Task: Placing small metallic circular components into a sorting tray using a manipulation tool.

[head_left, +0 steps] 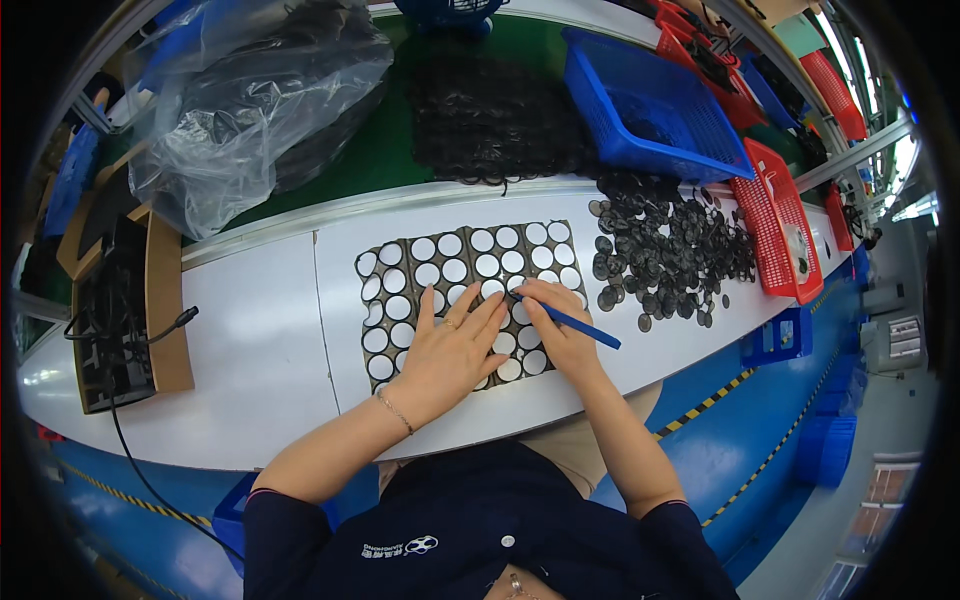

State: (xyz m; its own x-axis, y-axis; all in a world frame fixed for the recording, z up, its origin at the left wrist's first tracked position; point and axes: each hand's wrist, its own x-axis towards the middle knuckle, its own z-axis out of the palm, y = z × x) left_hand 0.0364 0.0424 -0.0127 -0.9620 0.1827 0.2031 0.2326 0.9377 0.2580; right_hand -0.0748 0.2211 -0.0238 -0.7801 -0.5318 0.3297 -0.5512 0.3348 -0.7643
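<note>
A dark sheet [408, 262] with rows of round white discs [424, 249] lies on the white table before me. My left hand [447, 355] rests flat on its middle, fingers spread over the discs, with nothing visible in its grip. Close beside it, my right hand [558, 335] is closed round a slim blue tool [590, 331], held like a pen. The tool's dark tip points in among the discs near my left fingertips; its exact kind is unclear. Both hands hide some of the discs.
Right of the sheet lies a heap of small black round pieces [665, 245]. Beyond it stand a blue basket [655, 150] and a red basket [765, 225]. A clear plastic bag [265, 120] sits at the back left. A cardboard box [168, 310] with black cables stands left.
</note>
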